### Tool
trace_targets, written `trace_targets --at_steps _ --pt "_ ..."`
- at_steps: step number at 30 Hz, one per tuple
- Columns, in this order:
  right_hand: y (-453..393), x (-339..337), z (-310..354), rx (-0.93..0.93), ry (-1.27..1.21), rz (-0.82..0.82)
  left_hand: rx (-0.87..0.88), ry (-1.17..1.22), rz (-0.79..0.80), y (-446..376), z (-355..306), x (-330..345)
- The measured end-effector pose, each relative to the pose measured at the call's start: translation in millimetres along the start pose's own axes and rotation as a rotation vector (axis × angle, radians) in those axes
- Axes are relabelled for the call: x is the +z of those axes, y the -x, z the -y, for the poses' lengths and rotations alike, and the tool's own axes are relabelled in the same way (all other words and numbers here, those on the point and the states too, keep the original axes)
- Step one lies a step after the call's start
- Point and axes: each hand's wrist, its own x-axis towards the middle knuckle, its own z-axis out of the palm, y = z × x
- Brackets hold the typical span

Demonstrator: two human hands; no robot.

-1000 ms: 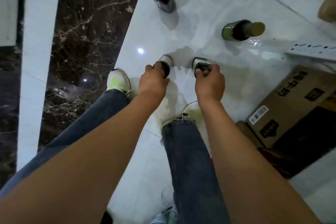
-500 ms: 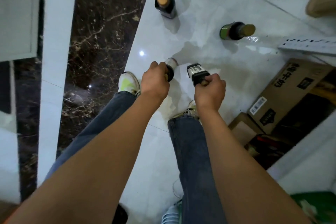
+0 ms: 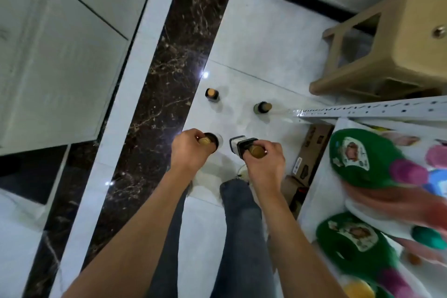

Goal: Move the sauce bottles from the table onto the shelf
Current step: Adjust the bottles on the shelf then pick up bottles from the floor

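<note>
My left hand [image 3: 191, 150] grips the neck of a dark sauce bottle [image 3: 214, 141] with a tan cap and white label. In my right hand [image 3: 264, 161] is a second dark bottle [image 3: 240, 146] with a white label, also held by its capped neck. Both bottles hang above the pale tiled floor. Two more dark bottles with tan caps stand on the floor farther ahead, one [image 3: 212, 95] to the left and one [image 3: 262, 107] to the right. The white shelf [image 3: 321, 176] is at the right, with a perforated metal rail [image 3: 367, 110] along its edge.
Green-lidded packages [image 3: 358, 157] and other colourful goods lie on the shelf. A tan plastic stool [image 3: 391, 43] stands at the upper right. A cardboard box [image 3: 312, 147] sits under the shelf. White cabinets [image 3: 60, 55] line the left, beside a dark marble strip [image 3: 157, 104].
Both hands have risen from the floor with their bottles. The view has pulled up and back, so the floor bottles look smaller and the shelf and stool have come into view.
</note>
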Motion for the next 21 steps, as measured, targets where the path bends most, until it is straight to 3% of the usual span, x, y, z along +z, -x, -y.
trace_targets --at_steps 5,9,16,21 --pt "60 -75 60 -0.153 -0.062 -0.121 0.078 0.139 0.031 53 -64 -81" --pt "110 -121 99 -0.203 -0.133 -0.277 0.279 0.187 0.081 84 -113 -144" --pt "205 -198 147 -0.297 -0.275 -0.616 0.719 0.018 0.174 164 -195 -238" --pt "299 -250 168 -0.360 -0.271 -0.906 0.941 -0.074 0.281 260 -242 -289"
